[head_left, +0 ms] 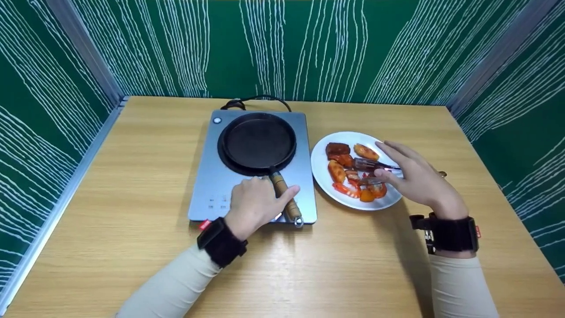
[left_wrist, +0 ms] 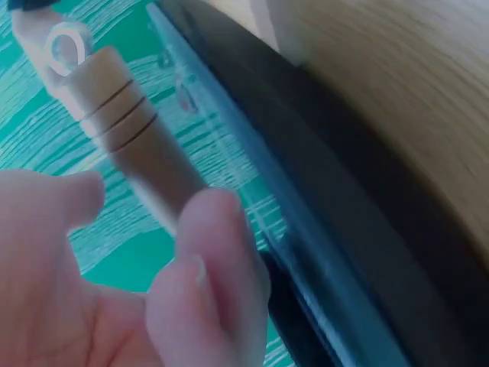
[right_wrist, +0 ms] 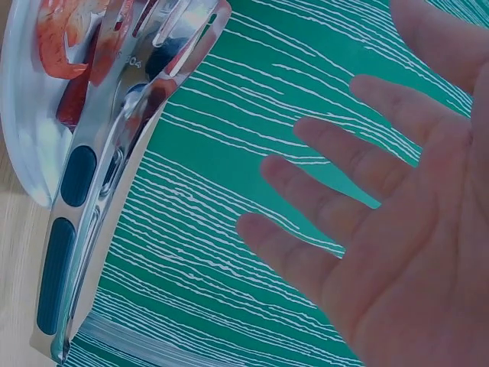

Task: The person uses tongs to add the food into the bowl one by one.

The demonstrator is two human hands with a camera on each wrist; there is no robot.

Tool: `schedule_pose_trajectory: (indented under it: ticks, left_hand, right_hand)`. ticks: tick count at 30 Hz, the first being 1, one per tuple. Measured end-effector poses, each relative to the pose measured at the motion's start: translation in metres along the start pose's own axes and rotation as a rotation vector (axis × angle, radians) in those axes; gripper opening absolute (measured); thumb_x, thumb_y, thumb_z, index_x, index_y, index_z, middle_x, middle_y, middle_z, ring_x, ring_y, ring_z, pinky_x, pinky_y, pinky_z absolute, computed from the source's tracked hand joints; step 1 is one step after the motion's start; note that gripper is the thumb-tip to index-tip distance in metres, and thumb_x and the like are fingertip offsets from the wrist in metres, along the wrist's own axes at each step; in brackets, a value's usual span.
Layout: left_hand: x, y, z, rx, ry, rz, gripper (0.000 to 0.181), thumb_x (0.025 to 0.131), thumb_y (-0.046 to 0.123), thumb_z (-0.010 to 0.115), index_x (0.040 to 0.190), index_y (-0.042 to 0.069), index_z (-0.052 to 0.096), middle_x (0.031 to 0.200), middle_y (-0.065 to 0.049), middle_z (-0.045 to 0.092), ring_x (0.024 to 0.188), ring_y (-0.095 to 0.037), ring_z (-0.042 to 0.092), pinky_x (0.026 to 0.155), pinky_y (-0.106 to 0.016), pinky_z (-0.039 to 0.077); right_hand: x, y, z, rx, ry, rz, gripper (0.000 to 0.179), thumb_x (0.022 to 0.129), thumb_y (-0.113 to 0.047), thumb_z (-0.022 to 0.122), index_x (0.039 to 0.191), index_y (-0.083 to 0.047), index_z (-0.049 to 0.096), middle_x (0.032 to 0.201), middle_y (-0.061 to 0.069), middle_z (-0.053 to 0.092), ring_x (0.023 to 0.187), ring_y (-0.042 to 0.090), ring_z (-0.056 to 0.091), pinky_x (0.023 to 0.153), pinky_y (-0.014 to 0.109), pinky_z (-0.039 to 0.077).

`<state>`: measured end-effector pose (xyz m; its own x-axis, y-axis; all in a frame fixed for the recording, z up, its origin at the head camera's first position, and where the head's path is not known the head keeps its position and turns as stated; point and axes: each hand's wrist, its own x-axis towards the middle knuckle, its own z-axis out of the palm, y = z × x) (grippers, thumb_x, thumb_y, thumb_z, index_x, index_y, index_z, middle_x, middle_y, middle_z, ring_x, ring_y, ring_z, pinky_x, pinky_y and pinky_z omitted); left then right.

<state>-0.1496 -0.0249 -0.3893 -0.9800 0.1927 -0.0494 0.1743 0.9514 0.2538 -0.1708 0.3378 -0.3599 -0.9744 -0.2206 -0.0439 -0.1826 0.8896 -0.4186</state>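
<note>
Black pan (head_left: pixel 259 140) | banded tan handle (head_left: pixel 292 210), left hand (head_left: pixel 258 201) curled round it | right hand (head_left: pixel 419 179) spread

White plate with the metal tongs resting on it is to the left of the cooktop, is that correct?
Not the side: the head view shows the white plate, with the metal tongs resting on it, to the right of the cooktop.

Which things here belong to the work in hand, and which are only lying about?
Likely part of the work:
frying pan, left hand at its handle
cooktop under it
tongs, right hand close by
plate with food

Seemingly just around:
black cable behind the cooktop
green patterned panels
</note>
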Motion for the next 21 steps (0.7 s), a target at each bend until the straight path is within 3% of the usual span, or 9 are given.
schedule_pose_trajectory:
  ticks: [5,11,16,21]
  left_hand:
    - [0.005,0.002,0.006,-0.002,-0.024,0.001,0.075,0.099,0.082,0.039,0.064,0.017,0.05,0.074,-0.005,0.054,0.062,-0.021,0.057,0.053,-0.033,0.044]
    - [0.01,0.0,0.006,-0.092,-0.031,0.027,0.065,0.102,0.069,0.052,0.059,0.02,0.044,0.077,-0.006,0.059,0.069,-0.022,0.062,0.058,-0.036,0.051]
    - [0.012,-0.006,0.005,-0.167,-0.044,0.032,0.061,0.101,0.061,0.056,0.056,0.022,0.038,0.072,-0.003,0.053,0.068,-0.021,0.06,0.057,-0.035,0.048]
    - [0.011,-0.015,-0.001,-0.182,-0.079,0.016,0.055,0.099,0.057,0.056,0.06,0.021,0.041,0.068,0.001,0.044,0.062,-0.02,0.055,0.055,-0.033,0.041]
  right_hand:
    - [0.002,-0.001,0.002,-0.001,-0.009,0.008,0.074,0.106,-0.044,0.065,0.169,-0.029,0.029,0.172,0.021,0.024,0.156,0.052,0.021,0.112,0.08,0.025]
    - [0.004,0.0,0.004,-0.003,0.005,-0.017,0.073,0.106,-0.046,0.064,0.168,-0.027,0.032,0.172,0.02,0.026,0.156,0.051,0.024,0.113,0.079,0.026]
    - [0.004,0.0,0.005,-0.002,0.004,-0.006,0.073,0.105,-0.05,0.062,0.168,-0.028,0.031,0.172,0.02,0.025,0.156,0.051,0.023,0.113,0.079,0.025]
    - [0.003,0.0,0.004,-0.006,-0.011,0.015,0.075,0.105,-0.051,0.061,0.169,-0.029,0.029,0.173,0.019,0.023,0.157,0.051,0.021,0.113,0.08,0.025]
